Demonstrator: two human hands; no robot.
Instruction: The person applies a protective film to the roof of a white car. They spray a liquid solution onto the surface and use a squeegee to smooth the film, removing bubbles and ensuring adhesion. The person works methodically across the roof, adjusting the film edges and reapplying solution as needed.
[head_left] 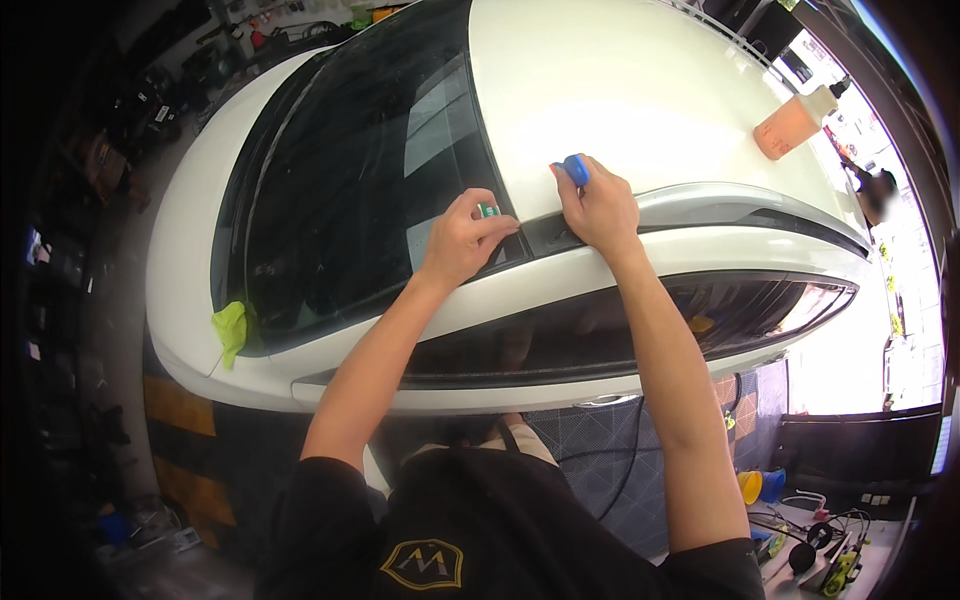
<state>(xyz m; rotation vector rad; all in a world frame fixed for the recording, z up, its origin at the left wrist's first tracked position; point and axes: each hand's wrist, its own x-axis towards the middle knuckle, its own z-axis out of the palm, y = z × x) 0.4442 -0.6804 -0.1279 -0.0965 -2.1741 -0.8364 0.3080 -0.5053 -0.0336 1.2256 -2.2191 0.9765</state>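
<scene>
My right hand (598, 208) pinching a blue squeegee (575, 169) on the white car roof (640, 90) just beside the windshield (360, 170) edge, my left hand (462, 240) gripping a small green tool (487, 209) at that edge, orange spray bottle (795, 124) well apart, bare roof between

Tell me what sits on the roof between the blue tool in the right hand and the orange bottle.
Nothing: in the head view only bare glossy white roof lies between the blue tool and the orange bottle.

An orange spray bottle (797, 120) lies on the white car roof (640, 90). A yellow-green cloth (231, 330) hangs at the windscreen's corner. Small funnels (760, 486) and cables (830, 530) sit on the floor (600, 470) at lower right.
</scene>
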